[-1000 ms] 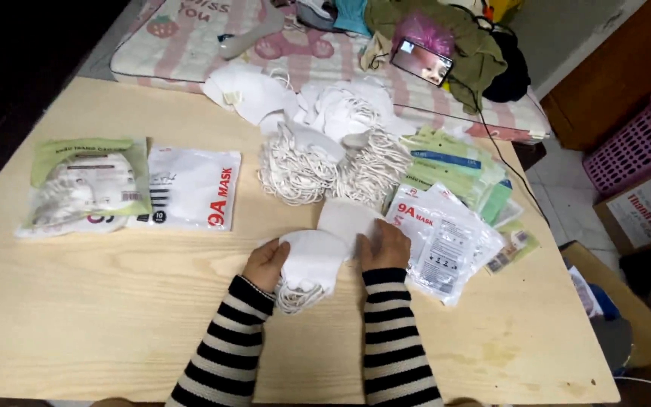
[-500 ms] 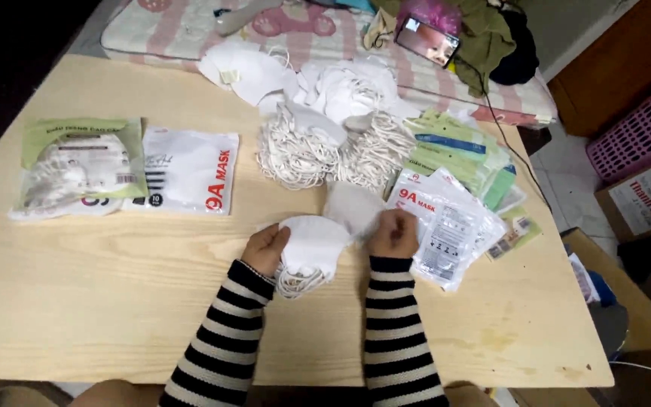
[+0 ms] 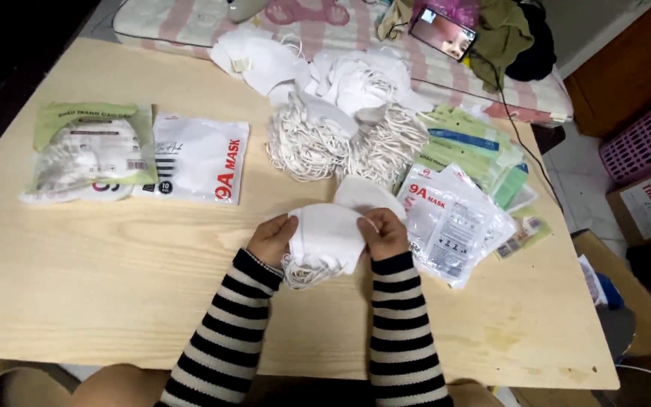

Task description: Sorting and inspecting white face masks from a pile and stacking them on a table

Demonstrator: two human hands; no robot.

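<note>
At lower centre, the left hand point(image 3: 271, 240) and right hand point(image 3: 384, 234) pinch opposite edges of a white folded fabric face mask point(image 3: 327, 235) (ear loops dangling beneath), seemingly to hold it flat above the pale wooden table point(image 3: 114, 286).

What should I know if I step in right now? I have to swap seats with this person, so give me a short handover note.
Left hand: grips the left edge of a white face mask.
Right hand: grips the mask's right edge; the mask is held just over the wooden table, its ear loops bunched beneath it.
Another loose mask lies just behind.
Nearby: a heap of white loops, clear empty pouches on the right, two packed bags on the left.
Done: two bags packed.
Left: the held mask is unpacked; more loose masks lie at the far edge.
</note>
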